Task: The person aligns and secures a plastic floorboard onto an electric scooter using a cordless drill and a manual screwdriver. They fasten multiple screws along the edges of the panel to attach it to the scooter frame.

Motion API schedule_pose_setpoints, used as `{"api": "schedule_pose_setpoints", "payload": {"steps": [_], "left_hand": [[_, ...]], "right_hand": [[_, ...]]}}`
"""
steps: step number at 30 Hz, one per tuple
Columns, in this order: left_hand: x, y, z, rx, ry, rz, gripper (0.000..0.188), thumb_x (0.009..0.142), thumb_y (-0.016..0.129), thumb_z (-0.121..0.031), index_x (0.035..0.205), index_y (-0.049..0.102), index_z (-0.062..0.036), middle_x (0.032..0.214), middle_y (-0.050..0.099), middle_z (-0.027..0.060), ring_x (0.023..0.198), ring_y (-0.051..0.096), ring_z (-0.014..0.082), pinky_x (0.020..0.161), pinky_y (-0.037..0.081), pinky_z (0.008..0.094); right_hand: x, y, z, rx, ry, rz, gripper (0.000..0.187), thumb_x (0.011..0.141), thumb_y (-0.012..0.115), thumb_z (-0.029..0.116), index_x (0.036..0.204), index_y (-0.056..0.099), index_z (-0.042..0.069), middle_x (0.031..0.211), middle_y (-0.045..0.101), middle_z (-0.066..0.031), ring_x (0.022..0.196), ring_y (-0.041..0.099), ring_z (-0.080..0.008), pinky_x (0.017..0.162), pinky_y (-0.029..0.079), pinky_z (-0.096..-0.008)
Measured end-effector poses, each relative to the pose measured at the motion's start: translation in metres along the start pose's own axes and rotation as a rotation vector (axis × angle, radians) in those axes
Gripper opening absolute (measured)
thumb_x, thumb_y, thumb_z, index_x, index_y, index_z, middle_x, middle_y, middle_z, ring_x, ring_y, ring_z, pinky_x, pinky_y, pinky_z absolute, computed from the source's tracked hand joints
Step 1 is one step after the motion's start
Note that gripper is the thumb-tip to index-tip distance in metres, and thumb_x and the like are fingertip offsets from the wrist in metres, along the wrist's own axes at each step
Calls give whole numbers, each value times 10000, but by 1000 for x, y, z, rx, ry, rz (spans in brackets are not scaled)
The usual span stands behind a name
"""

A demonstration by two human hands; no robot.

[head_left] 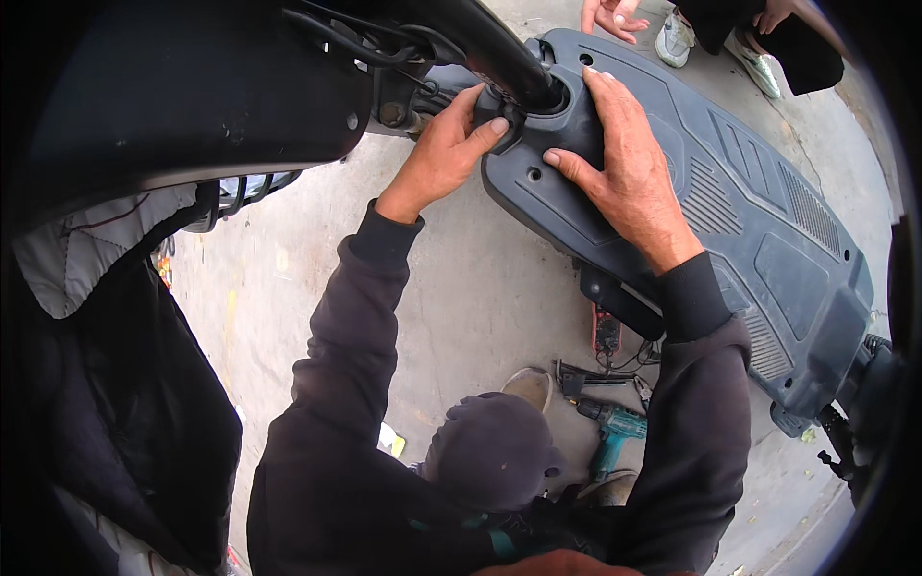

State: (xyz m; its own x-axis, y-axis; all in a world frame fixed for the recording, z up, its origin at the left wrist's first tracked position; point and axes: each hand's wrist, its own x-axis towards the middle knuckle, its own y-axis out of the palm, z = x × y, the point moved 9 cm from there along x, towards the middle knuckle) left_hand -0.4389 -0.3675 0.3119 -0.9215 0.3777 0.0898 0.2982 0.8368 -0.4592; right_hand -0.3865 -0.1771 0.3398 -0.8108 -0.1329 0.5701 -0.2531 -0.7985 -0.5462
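Note:
A dark grey plastic footboard (768, 230) of a scooter-like vehicle slants from the upper middle to the right. A black tube (490, 58) passes through the opening at its far left end. My left hand (442, 154) is closed on a small black plastic part (504, 120) at the foot of this tube, thumb on top and the other fingers partly hidden. My right hand (629, 163) lies open on the footboard beside the opening, its thumb spread apart. A screw hole (535, 174) shows between my two hands; the footboard's underside is hidden.
A large black body panel (192, 86) overhangs the upper left. On the concrete floor below lie a teal cordless drill (619, 427), pliers (642, 389) and a red device with cables (605, 329). Another person's hand (615, 16) and shoes (675, 40) are beyond the footboard.

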Motion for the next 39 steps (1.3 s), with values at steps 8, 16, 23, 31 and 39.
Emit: {"api": "schedule_pose_setpoints", "payload": {"steps": [8, 16, 23, 31, 39], "left_hand": [[2, -4, -8, 25, 157, -90, 691, 904, 717, -247, 1428, 378, 50, 1357, 543, 207, 1243, 538, 264, 1040, 410, 371], [6, 1, -28, 95, 103, -220, 459, 839, 717, -104, 1232, 513, 17, 1111, 644, 155, 1056, 623, 252, 945, 461, 362], [-6, -11, -26, 137, 176, -316, 390, 873, 738, -135, 1148, 516, 29, 1043, 650, 144, 942, 618, 204, 863, 477, 335], [-3, -6, -14, -46, 150, -295, 552, 922, 711, -184, 1332, 423, 47, 1191, 569, 145, 1112, 529, 191, 966, 425, 329], [3, 3, -21, -57, 154, -180, 560, 919, 709, -167, 1350, 409, 25, 1332, 507, 161, 1273, 440, 216, 1097, 316, 345]], "right_hand": [[7, -8, 13, -230, 19, 40, 817, 735, 832, 316, 1403, 467, 17, 1375, 535, -171, 1316, 481, -338, 1098, 381, -499], [20, -12, 27, -105, -47, 57, 782, 661, 850, 135, 1339, 493, -22, 1313, 555, -191, 1221, 517, -378, 1007, 466, -440], [16, -13, 20, -104, 1, 94, 738, 691, 836, 130, 1333, 505, -24, 1301, 550, -203, 1210, 513, -376, 1009, 466, -430], [6, -17, 13, -93, 35, -42, 757, 706, 852, 196, 1329, 497, -46, 1298, 564, -217, 1218, 523, -385, 1005, 476, -439], [2, -7, 11, -64, -21, -47, 782, 736, 835, 180, 1369, 449, -68, 1327, 539, -238, 1263, 495, -407, 1030, 461, -439]]}}
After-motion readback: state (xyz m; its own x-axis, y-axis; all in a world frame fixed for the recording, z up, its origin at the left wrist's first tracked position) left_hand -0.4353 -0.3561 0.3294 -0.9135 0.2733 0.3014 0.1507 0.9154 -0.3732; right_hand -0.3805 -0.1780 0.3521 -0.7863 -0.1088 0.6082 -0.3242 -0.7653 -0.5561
